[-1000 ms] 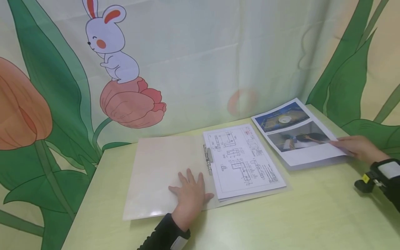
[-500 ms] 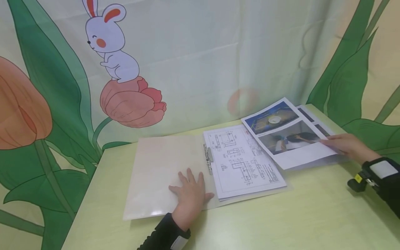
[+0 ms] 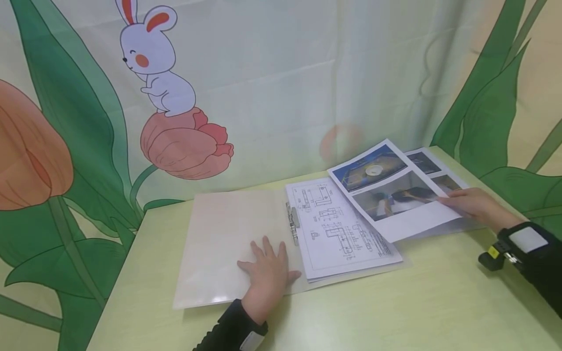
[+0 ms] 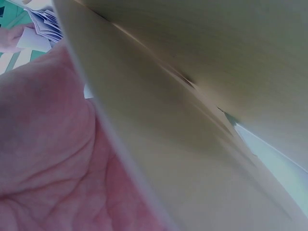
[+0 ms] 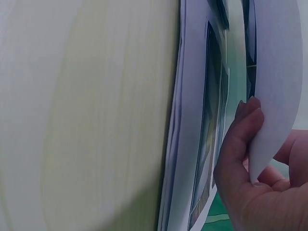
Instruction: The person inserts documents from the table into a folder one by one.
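The right grip [image 3: 471,204] pinches the near right corner of a photo sheet [image 3: 388,195], which lies left of and beyond the grip, its long axis slanting away leftward. The sheet's left side overhangs the drawing pages [image 3: 333,234] in the open folder [image 3: 219,248], between the two grips. The left grip [image 3: 266,273], palm down with fingers spread, presses the folder and is nearer those pages; the right alone holds the sheet. From the head, the held sheet merely overlaps the loose pages [image 3: 428,163] just beyond the right grip; the right wrist view shows a gap there, above the worktop [image 5: 96,96], and fingers on both faces of the sheet.
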A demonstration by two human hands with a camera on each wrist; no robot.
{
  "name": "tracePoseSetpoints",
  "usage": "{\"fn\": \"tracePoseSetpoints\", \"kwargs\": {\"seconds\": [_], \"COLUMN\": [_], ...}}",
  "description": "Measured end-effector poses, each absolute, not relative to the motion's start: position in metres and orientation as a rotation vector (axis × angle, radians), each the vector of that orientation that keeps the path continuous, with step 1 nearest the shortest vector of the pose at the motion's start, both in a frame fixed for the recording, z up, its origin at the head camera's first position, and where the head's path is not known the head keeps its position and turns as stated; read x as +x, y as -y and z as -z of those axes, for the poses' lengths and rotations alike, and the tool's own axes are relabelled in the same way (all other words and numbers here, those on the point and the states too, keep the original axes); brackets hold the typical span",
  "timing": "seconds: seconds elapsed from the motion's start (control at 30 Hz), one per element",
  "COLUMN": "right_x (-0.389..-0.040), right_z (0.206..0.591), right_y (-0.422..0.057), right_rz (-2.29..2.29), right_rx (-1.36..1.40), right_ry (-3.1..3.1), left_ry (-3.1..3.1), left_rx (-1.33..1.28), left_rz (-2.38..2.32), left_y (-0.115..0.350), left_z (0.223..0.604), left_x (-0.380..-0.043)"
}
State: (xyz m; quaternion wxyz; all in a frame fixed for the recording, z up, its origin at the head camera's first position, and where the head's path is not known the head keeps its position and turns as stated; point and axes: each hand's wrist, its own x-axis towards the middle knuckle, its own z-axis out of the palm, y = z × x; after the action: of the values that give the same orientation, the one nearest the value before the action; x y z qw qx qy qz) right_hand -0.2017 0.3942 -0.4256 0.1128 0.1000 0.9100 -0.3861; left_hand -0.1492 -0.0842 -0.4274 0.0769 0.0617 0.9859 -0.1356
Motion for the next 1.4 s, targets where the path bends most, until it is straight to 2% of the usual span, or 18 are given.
{"fn": "tracePoseSetpoints", "kwargs": {"seconds": [0.3,0.83,1.4], "right_x": [-0.204,-0.205,-0.2], "right_z": [0.424,0.431,0.433], "right_y": [-0.381,-0.354,-0.329], "right_rz": [1.195,1.046,1.207], "right_rx": [0.31,0.16,0.089], "right_ry": [-2.597,-2.711,-2.665], "left_ry": [-2.971,-2.966,-2.981], "left_rx": [0.2,0.211,0.224], "left_rz": [0.42,0.442,0.417], "left_y": [0.084,0.084,0.085], "left_z": [0.428,0.424,0.425], "left_x": [-0.147,-0.146,-0.146]}}
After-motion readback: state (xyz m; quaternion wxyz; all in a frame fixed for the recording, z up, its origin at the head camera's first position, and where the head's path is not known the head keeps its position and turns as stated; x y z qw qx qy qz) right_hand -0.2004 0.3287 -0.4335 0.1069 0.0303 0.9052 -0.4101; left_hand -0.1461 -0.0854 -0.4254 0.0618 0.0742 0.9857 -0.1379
